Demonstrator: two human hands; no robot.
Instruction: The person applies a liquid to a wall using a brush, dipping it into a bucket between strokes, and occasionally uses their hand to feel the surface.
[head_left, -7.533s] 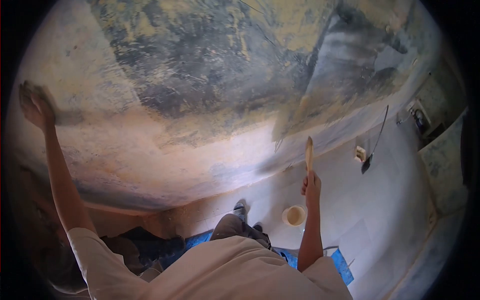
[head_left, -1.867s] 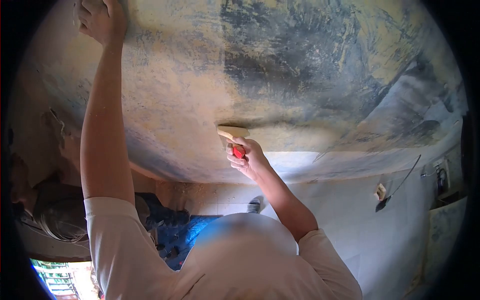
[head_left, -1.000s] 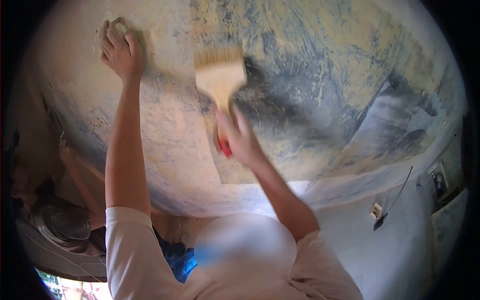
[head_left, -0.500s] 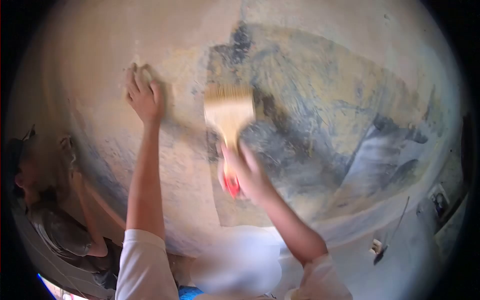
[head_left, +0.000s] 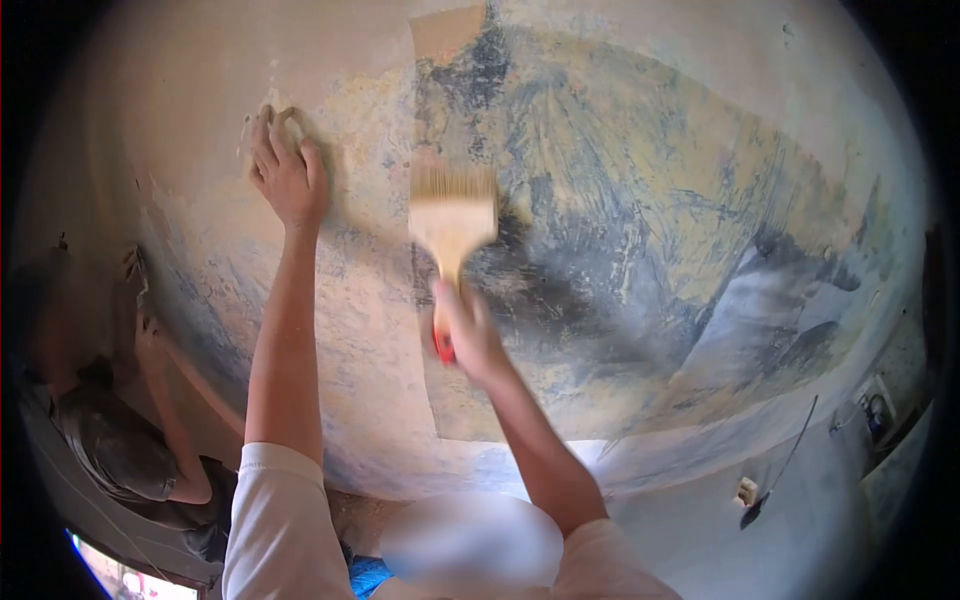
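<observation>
A wide, flat paintbrush [head_left: 452, 222] with pale bristles and a red-tipped wooden handle is gripped by my right hand [head_left: 468, 328]. Its bristles point up, over the straight left edge of a darker, rectangular patch [head_left: 600, 180] on the wall. That patch is mottled in ochre, grey and near-black. To the left, my left hand [head_left: 290, 170] rests against the paler wall surface [head_left: 190, 110], fingers up and somewhat apart. Something small and pale shows beside its fingertips; I cannot make out what it is.
At the far left another person in a dark shirt [head_left: 115, 440] raises a hand [head_left: 148, 330] near the wall. A socket [head_left: 747, 490] and a thin, dark-ended rod [head_left: 780, 470] are at lower right. A blurred pale round shape [head_left: 470, 540] is below my arms.
The brush and my right hand have shifted slightly left, and the handle sits a little higher. My left hand stays on the wall. The view has tilted slightly.
</observation>
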